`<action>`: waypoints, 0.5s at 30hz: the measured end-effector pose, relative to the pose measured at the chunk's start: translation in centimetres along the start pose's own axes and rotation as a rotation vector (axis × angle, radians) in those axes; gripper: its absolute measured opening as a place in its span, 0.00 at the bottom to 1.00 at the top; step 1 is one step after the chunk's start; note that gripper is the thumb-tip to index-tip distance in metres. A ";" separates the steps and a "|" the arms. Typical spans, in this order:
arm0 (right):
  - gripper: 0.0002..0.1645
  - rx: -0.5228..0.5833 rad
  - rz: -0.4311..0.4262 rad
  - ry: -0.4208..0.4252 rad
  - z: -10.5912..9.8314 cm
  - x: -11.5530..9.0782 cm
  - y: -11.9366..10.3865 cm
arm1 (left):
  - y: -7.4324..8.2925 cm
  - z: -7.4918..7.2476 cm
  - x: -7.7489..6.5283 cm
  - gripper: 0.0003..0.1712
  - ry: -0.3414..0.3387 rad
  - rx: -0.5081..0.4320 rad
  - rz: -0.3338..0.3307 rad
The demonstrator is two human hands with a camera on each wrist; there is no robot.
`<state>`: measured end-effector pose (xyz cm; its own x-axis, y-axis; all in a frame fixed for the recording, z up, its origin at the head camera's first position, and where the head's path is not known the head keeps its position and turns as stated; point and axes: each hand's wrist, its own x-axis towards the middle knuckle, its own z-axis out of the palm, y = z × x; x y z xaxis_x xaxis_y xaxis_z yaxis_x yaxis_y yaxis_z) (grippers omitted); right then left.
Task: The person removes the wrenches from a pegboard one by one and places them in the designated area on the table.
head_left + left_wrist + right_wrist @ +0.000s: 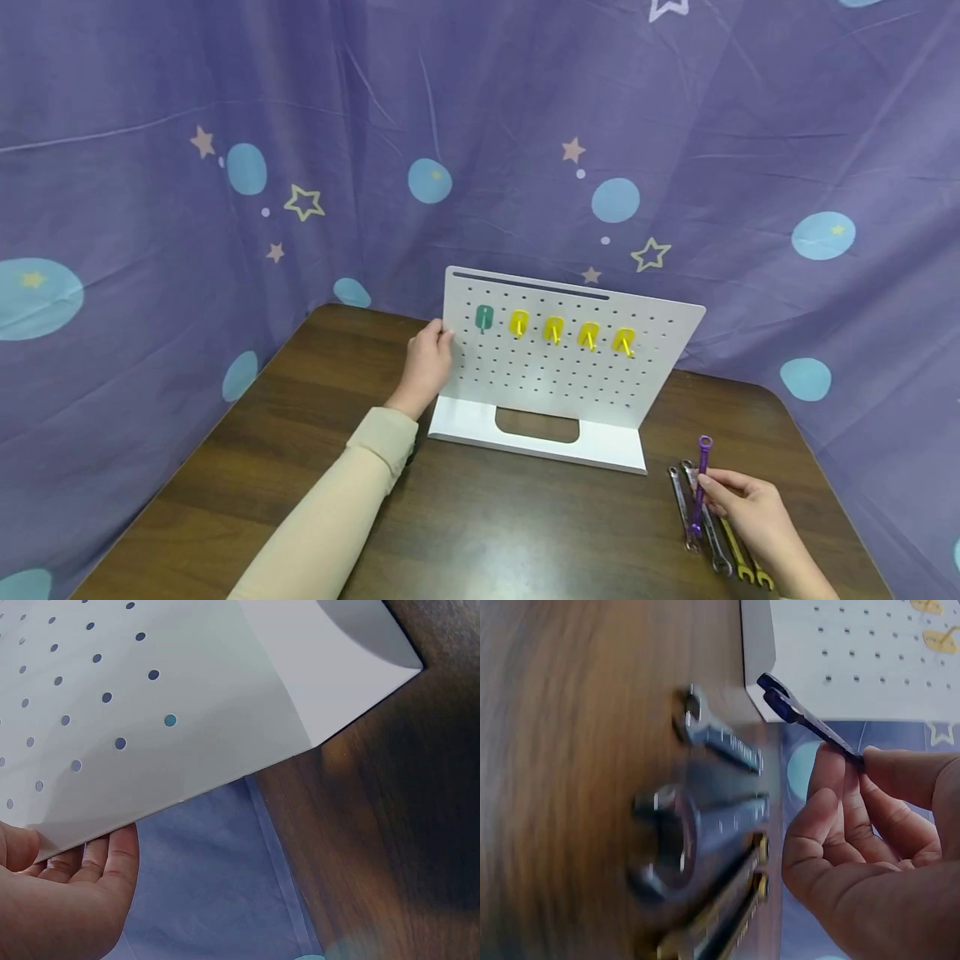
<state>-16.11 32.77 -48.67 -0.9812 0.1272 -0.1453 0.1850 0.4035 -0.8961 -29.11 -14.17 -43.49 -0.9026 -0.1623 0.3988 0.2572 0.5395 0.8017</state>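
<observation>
My left hand [426, 365] grips the left edge of a white pegboard stand [480, 421], thumb in front and fingers behind, as the left wrist view shows. In a row on the board are a green hook [484, 317] and several yellow hooks [554, 329], with nothing hung on them. Over at the right, my right hand [753, 508] pinches a purple combination wrench [704, 462] between thumb and fingers, ring end up in the head view. Below it lie silver wrenches [717, 542] and gold wrenches [738, 557], partly covered by that hand.
A brown wooden table [300, 417] carries everything. Purple curtains [510, 100] with stars and blue dots hang behind and along the sides. The stand's base has a rectangular cutout in its middle.
</observation>
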 end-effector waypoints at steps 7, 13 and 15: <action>0.28 -0.068 -0.003 0.000 -1.7 -0.3 0.7 | -0.2 -0.2 0.0 0.09 -0.005 0.007 0.004; 0.27 -0.144 0.042 -0.034 -3.4 0.1 1.5 | -0.3 -0.3 0.0 0.09 -0.004 0.009 -0.008; 0.28 -0.199 0.064 -0.047 -4.2 0.2 1.6 | -0.2 -0.3 -0.1 0.09 -0.008 0.008 -0.006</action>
<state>-15.80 37.22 -48.43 -0.9678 0.1180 -0.2223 0.2494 0.5676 -0.7846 -29.02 -14.55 -43.57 -0.9068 -0.1588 0.3904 0.2492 0.5449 0.8006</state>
